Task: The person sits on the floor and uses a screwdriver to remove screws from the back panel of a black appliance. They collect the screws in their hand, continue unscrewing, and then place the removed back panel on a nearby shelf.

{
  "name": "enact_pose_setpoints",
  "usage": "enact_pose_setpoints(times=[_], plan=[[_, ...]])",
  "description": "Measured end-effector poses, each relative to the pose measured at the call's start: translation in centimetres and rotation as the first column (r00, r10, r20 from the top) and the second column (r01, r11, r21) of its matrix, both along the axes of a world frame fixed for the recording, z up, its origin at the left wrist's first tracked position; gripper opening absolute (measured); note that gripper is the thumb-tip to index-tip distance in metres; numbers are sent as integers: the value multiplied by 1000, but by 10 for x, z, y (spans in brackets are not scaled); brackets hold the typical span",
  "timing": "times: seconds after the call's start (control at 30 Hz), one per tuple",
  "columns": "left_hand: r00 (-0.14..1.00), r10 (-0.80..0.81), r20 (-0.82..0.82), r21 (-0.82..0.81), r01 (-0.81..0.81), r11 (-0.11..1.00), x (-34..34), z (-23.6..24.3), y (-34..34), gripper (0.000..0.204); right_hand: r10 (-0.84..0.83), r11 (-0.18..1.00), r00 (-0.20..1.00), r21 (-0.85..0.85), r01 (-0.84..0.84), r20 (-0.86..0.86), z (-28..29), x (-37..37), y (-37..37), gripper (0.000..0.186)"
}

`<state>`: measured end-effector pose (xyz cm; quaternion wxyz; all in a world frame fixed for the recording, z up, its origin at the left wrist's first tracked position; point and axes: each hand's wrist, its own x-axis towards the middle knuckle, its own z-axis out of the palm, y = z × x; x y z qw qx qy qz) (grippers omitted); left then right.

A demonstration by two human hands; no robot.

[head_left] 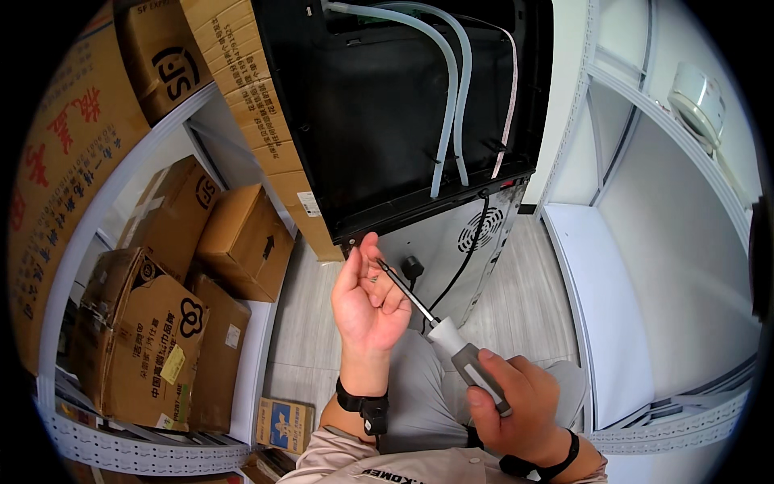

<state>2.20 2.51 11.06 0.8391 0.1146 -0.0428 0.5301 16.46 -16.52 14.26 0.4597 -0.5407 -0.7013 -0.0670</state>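
Presently, the right hand [516, 403] is closed firmly around the grey handle of a screwdriver [451, 347], with the thumb laid along the grip. The tool's long axis runs from the handle at about five o'clock up toward eleven o'clock, so the tip lies up-left of the right hand, at the left hand [367, 302]. The left hand is the nearer one to the tip: its fingers are loosely curled, thumb and forefinger pinched close beside the shaft end, possibly steadying a small screw, though the view is too poor to confirm it. Directly at twelve o'clock from the tip sits the lower edge of the black appliance panel [387, 145], with pale hoses [447, 105] hanging down it. Cardboard boxes [161, 323] are stacked at nine o'clock.
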Motion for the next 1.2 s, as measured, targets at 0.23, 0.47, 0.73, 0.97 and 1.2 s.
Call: enact_pose_setpoints(times=[0.23,0.47,0.73,0.97,1.2], plan=[[997,-78,11,-63,78,995,6,-9,-13,34,30,999,990,-39,-36,-141,-7,20,-8,34],[947,-313,-71,-154,300,942,33,-42,-31,36,58,997,992,54,-52,-115,-23,61,-19,28],[912,-357,-203,-226,311,923,82,-61,-44,26,-64,990,991,119,79,-120,-41,101,-36,25],[842,-429,-328,-296,339,893,107,-56,-50,21,-91,982,974,143,122,-208,-61,124,-45,26],[803,-581,-135,-76,576,814,111,-86,-46,29,-80,990,964,92,106,-254,-73,135,-47,27]])
